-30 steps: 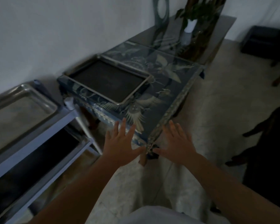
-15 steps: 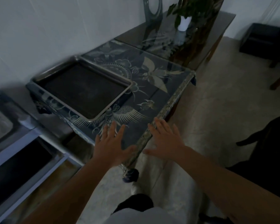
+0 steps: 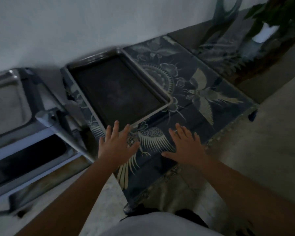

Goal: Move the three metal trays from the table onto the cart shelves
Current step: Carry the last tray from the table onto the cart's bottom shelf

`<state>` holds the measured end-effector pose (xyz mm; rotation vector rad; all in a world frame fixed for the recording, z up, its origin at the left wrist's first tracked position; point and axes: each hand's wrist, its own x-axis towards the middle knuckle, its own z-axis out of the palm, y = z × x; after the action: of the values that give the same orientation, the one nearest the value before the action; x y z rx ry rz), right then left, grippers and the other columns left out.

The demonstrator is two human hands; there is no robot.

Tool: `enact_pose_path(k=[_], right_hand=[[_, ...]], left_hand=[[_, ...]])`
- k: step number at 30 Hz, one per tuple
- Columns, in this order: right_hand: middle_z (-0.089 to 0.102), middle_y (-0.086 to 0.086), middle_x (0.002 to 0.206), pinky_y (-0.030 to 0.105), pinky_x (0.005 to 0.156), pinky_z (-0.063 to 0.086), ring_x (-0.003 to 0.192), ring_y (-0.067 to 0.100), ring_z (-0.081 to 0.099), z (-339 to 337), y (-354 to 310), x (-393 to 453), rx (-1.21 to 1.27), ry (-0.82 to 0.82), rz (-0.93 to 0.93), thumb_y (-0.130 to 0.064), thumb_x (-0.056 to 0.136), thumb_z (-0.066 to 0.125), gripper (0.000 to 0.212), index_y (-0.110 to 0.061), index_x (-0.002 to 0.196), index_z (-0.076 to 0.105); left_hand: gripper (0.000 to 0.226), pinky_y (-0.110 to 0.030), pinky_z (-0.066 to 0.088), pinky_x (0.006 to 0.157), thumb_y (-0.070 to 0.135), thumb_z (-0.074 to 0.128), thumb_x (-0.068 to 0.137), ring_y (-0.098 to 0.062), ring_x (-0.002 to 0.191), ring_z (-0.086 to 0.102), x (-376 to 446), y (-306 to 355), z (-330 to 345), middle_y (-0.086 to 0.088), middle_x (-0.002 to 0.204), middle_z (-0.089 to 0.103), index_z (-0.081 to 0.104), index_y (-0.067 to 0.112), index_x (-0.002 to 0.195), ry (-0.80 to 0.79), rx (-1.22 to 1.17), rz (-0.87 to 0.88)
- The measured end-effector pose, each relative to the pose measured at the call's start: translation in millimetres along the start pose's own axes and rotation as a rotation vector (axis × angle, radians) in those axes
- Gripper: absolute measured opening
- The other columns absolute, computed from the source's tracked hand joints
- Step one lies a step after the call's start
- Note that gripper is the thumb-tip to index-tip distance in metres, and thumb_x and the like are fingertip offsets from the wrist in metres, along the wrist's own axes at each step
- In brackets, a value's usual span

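A dark metal tray lies flat on the blue table that has birds painted on its top. The tray sits on the left part of the table, close to the wall.

Both of the person's hands are out in front, flat and wide open, with the fingers spread. Neither hand holds anything. The left hand is right at the near edge of the tray, and its fingertips reach up to the tray's rim. It is hard to tell if they touch it. The right hand is over the bird painting, near the tray's front right corner but apart from it.

To the left of the table stands the cart. A shiny silver tray lies on its top shelf. The shelf below looks dark, and what lies in it is hard to see.

A plant in a white pot stands at the far right, on another table by the wall.
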<state>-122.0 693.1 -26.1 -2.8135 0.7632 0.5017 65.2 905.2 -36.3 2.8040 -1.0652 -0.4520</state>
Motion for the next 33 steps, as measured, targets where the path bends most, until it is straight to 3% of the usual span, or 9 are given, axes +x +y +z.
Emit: enact_pose_path(k=[6,14,16,18,21,23,27,30,33], right_hand=[[-0.02,0.002,0.165,0.058,0.119,0.005,0.152,0.027,-0.01,-24,6,96,-0.075,-0.073,-0.16,-0.09,0.076,0.028,0.106,-0.03,0.157,-0.006],[-0.007,0.008,0.167,0.054,0.117,0.019,0.152,0.033,0.003,-51,35,228,-0.175,0.0,-0.383,-0.085,0.081,0.03,0.101,-0.024,0.158,0.006],[-0.004,0.01,0.167,0.05,0.118,0.019,0.151,0.035,0.007,-57,42,263,-0.109,0.044,-0.35,-0.077,0.087,0.039,0.094,-0.022,0.157,0.01],[0.003,0.011,0.166,0.049,0.119,0.02,0.15,0.035,0.012,-61,44,291,0.099,0.057,-0.262,-0.065,0.091,0.049,0.088,-0.015,0.156,0.016],[0.026,0.017,0.159,0.051,0.117,0.028,0.144,0.036,0.029,-59,41,320,0.398,0.073,-0.154,-0.044,0.096,0.057,0.073,-0.005,0.151,0.029],[0.043,0.02,0.145,0.049,0.109,0.038,0.13,0.038,0.044,-58,39,332,0.539,0.112,-0.103,-0.036,0.097,0.057,0.06,-0.002,0.144,0.041],[0.06,0.017,0.121,0.041,0.086,0.048,0.102,0.032,0.058,-62,41,346,0.744,0.152,0.108,-0.035,0.099,0.051,0.043,-0.002,0.127,0.055],[0.063,0.017,0.106,0.044,0.085,0.051,0.096,0.035,0.06,-65,52,355,0.827,0.084,0.234,-0.036,0.102,0.043,0.04,-0.006,0.119,0.062],[0.066,0.019,0.104,0.046,0.087,0.055,0.095,0.036,0.064,-68,69,358,1.084,-0.073,0.269,-0.03,0.099,0.054,0.027,-0.009,0.107,0.068]], left_hand=[[0.097,-0.06,0.014,0.119,0.092,0.013,0.075,-0.032,0.154,-0.005,23,-15,3,-0.003,0.168,-0.01,0.0,0.041,0.157,-0.034,-0.023,-0.273],[0.089,-0.055,0.016,0.12,0.076,0.035,0.088,-0.03,0.154,-0.003,67,-18,6,-0.002,0.169,-0.007,0.002,0.034,0.159,-0.009,-0.171,-0.57],[0.09,-0.052,0.019,0.121,0.067,0.043,0.093,-0.03,0.153,0.006,81,-23,8,-0.005,0.169,0.003,0.003,0.023,0.16,0.03,-0.334,-0.645],[0.087,-0.049,0.029,0.118,0.055,0.052,0.096,-0.033,0.148,0.027,95,-27,11,-0.014,0.163,0.026,0.009,0.015,0.159,0.118,-0.563,-0.737],[0.067,-0.049,0.044,0.106,0.044,0.056,0.097,-0.036,0.129,0.052,109,-29,17,-0.017,0.142,0.055,0.033,0.013,0.152,0.223,-0.798,-0.895],[0.048,-0.049,0.049,0.098,0.042,0.055,0.098,-0.036,0.115,0.061,115,-32,21,-0.017,0.123,0.066,0.054,0.01,0.134,0.252,-0.858,-0.956],[0.039,-0.039,0.049,0.079,0.04,0.051,0.101,-0.033,0.094,0.064,123,-37,27,-0.016,0.098,0.069,0.067,0.005,0.103,0.324,-0.878,-1.014],[0.038,-0.034,0.04,0.071,0.037,0.046,0.103,-0.031,0.089,0.061,124,-36,28,-0.014,0.09,0.065,0.065,0.006,0.095,0.339,-0.846,-1.048],[0.034,-0.036,0.045,0.075,0.036,0.047,0.102,-0.031,0.091,0.062,121,-29,31,-0.012,0.09,0.065,0.066,0.009,0.094,0.407,-0.94,-1.092]])
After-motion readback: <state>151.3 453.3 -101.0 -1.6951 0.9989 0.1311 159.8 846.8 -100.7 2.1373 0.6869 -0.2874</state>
